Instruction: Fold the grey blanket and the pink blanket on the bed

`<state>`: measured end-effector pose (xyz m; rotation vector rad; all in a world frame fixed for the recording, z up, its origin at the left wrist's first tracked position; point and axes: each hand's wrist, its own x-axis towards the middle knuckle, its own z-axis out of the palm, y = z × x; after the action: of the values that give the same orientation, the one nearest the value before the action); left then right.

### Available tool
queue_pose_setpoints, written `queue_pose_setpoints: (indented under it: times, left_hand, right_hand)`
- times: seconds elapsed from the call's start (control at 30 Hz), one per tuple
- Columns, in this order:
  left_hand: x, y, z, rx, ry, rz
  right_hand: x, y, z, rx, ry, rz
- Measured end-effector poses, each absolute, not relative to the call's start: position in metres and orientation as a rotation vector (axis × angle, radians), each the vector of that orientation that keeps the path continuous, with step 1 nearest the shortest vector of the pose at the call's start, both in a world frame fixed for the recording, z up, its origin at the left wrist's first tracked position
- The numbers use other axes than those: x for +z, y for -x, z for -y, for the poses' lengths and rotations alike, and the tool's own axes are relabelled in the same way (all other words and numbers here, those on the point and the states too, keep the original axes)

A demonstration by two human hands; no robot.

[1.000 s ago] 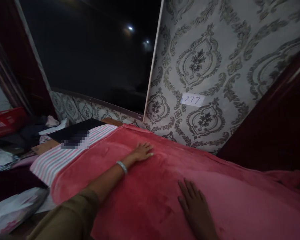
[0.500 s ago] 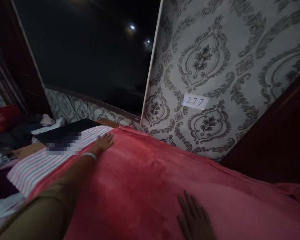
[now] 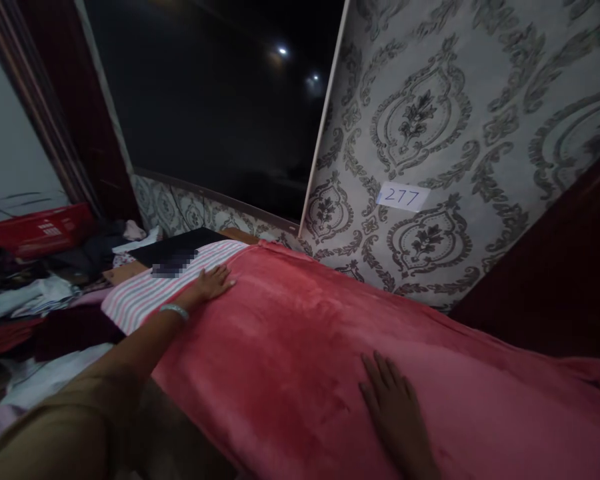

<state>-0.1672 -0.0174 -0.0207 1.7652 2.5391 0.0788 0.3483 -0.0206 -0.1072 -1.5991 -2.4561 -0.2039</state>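
Note:
A plush red-pink blanket (image 3: 290,347) lies spread over a long raised surface, a few soft creases in it. My left hand (image 3: 214,283), a pale bracelet at its wrist, rests flat on the blanket's left end with fingers stretched out. Just beyond that hand is a white cloth with pink and grey stripes (image 3: 150,297), partly covered by the blanket's edge. My right hand (image 3: 393,400) lies palm down on the blanket near the front, fingers extended. Neither hand grips anything.
A large dark screen (image 3: 205,100) hangs on the patterned wall, beside a paper label reading 277 (image 3: 403,197). A black flat item (image 3: 180,243) lies behind the striped cloth. Piled clothes (image 3: 55,373) and a red basket (image 3: 45,230) are at the left. Dark wood (image 3: 545,300) stands right.
The view has shifted left, showing more of the basket, the clothes and the blanket's front edge. Both hands remain flat on the blanket; my right hand shows more fully.

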Motion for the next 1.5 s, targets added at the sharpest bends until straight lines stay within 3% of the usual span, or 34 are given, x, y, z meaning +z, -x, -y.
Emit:
queue_pose_setpoints:
  times: [0.23, 0.53, 0.67, 0.9, 1.23, 1.37, 1.5]
  left_hand:
    - [-0.041, 0.117, 0.102, 0.219, -1.782, -2.64]
    - [-0.055, 0.137, 0.202, 0.156, -1.407, -2.981]
    - [-0.044, 0.119, 0.196, 0.198, -1.539, -3.007]
    - [-0.051, 0.065, 0.164, 0.216, -1.897, -2.572]
    - [-0.084, 0.023, 0.244, 0.403, -2.313, -2.149]
    - [-0.074, 0.057, 0.221, 0.527, -2.117, -2.392]
    - [-0.065, 0.106, 0.19, 0.426, -1.763, -2.773]
  right_hand:
    - [-0.102, -0.347, 0.022, -0.247, 1.584, 2.473]
    - [-0.09, -0.346, 0.025, -0.222, 1.621, 2.524]
    - [-0.087, -0.345, 0.027, -0.188, 1.608, 2.509]
    - [-0.08, -0.343, 0.03, -0.192, 1.629, 2.535]
    - [-0.087, -0.347, 0.026, -0.164, 1.625, 2.521]
    - [-0.087, -0.347, 0.025, -0.184, 1.631, 2.532]
    - [-0.09, -0.347, 0.024, -0.197, 1.629, 2.515]
